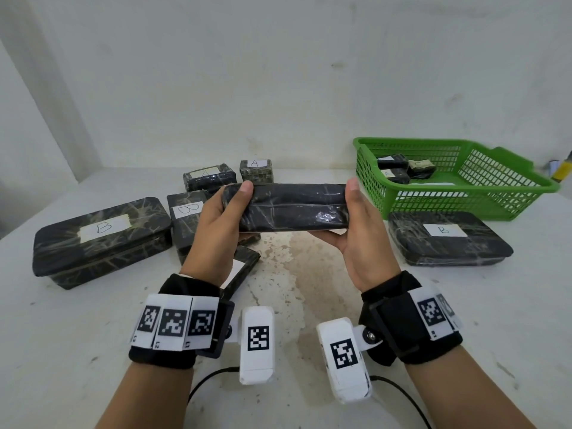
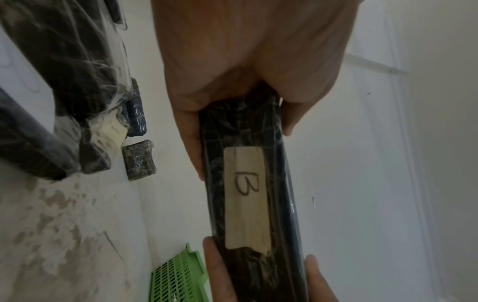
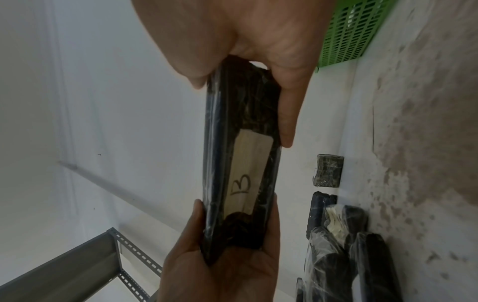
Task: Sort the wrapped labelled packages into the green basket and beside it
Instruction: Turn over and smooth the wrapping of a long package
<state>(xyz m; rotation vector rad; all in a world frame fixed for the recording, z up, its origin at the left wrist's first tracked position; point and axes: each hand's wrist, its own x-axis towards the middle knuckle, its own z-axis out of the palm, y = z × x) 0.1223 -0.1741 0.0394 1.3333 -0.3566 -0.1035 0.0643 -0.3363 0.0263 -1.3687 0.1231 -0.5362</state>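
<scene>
I hold a long black plastic-wrapped package [image 1: 291, 209] level above the table, one end in each hand. My left hand [image 1: 229, 209] grips its left end and my right hand [image 1: 353, 218] its right end, thumbs on top. The left wrist view shows its far side with a paper label marked B [image 2: 245, 194]; the same label [image 3: 243, 179] appears in the right wrist view. The green basket [image 1: 464, 199] stands at the back right with several small packages [image 1: 399, 168] inside. A flat package marked B [image 1: 445, 239] lies just in front of the basket.
On the left lie a large B package [image 1: 99, 239], a smaller B package [image 1: 185, 218] and another package [image 1: 244, 267] partly under my left wrist. Two packages marked A [image 1: 209, 178] [image 1: 256, 170] sit near the back wall. A grey metal shelf [image 3: 77, 265] stands to the left.
</scene>
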